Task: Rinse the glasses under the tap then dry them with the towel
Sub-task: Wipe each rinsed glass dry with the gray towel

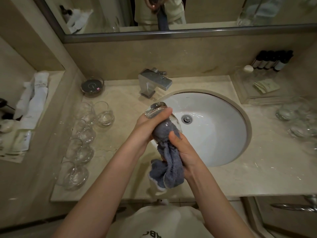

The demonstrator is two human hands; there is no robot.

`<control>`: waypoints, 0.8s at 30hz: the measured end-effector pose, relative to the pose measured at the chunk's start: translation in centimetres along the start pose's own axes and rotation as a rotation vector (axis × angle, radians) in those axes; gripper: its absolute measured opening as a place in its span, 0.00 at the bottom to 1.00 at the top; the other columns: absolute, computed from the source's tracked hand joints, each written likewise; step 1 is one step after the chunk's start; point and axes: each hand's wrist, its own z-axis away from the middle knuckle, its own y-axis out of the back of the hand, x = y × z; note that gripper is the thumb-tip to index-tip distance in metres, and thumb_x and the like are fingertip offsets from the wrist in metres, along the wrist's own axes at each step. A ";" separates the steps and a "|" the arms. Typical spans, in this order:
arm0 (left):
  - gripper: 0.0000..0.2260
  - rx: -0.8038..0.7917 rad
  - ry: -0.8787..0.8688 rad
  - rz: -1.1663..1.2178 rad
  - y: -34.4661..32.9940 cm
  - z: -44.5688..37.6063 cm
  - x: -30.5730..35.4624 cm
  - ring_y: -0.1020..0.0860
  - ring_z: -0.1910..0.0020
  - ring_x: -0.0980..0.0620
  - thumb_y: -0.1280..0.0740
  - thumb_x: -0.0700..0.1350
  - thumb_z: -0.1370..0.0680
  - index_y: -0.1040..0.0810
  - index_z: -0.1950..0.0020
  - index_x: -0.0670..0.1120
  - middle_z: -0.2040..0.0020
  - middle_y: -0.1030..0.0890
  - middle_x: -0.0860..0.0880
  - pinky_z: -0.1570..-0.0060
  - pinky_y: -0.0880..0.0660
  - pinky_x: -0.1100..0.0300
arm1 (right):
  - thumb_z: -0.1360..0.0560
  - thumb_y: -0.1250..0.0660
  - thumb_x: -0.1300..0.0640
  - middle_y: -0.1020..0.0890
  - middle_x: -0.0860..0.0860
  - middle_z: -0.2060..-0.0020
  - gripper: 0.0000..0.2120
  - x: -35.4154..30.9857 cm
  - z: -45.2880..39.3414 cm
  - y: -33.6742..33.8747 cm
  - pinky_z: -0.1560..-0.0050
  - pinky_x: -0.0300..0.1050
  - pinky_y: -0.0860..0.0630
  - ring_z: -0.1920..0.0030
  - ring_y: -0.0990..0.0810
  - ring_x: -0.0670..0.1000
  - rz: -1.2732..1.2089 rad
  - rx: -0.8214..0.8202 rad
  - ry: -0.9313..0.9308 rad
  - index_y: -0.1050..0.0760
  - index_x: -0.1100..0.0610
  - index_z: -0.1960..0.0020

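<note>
I am drying. My left hand [151, 122] grips the clear round glass [160, 114]; my right hand [181, 148] squeezes the fluffy blue-grey towel [169, 162] stuffed inside. Next, I think, twist it around.

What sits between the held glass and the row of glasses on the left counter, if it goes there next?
Nothing visible. The left hand holds the glass over the sink's left rim, with the towel stuffed inside by the right hand. Only bare counter lies between it and the glasses.

Dark bottles [272, 60]; round dish [92, 86]
</note>
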 end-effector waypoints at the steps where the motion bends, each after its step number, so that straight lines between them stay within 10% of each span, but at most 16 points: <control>1: 0.17 -0.007 -0.018 -0.001 -0.1 0.0 0.0 0.18 0.60 0.51 0.26 0.52 0.33 0.21 0.50 0.45 0.60 0.17 0.48 0.60 0.22 0.60 | 0.54 0.14 0.45 0.16 0.55 0.59 0.41 0.0 0.1 0.0 0.64 0.40 0.20 0.64 0.18 0.48 -0.022 -0.003 -0.001 0.23 0.59 0.47; 11: 0.44 -0.025 0.003 -0.064 1.8 0.4 -1.1 0.18 0.52 0.52 0.21 0.68 0.51 0.23 0.41 0.46 0.51 0.16 0.50 0.56 0.22 0.58 | 0.58 0.14 0.45 0.15 0.55 0.59 0.48 0.3 0.8 0.2 0.63 0.42 0.18 0.63 0.16 0.49 -0.119 -0.005 -0.064 0.26 0.61 0.43; 19: 0.18 -0.044 -0.080 0.011 -0.4 1.0 0.4 0.18 0.60 0.57 0.25 0.49 0.36 0.22 0.49 0.48 0.60 0.16 0.54 0.61 0.23 0.65 | 0.49 0.16 0.44 0.15 0.52 0.56 0.39 -0.7 0.5 -0.5 0.59 0.38 0.20 0.59 0.16 0.46 0.036 -0.079 0.063 0.23 0.57 0.43; 24: 0.36 -0.095 -0.103 -0.056 0.0 0.9 0.0 0.19 0.47 0.49 0.21 0.52 0.43 0.25 0.37 0.45 0.45 0.17 0.46 0.47 0.22 0.58 | 0.59 0.13 0.50 0.16 0.57 0.66 0.46 -0.2 1.6 -0.1 0.71 0.39 0.21 0.69 0.17 0.50 -0.232 -0.047 -0.069 0.25 0.64 0.46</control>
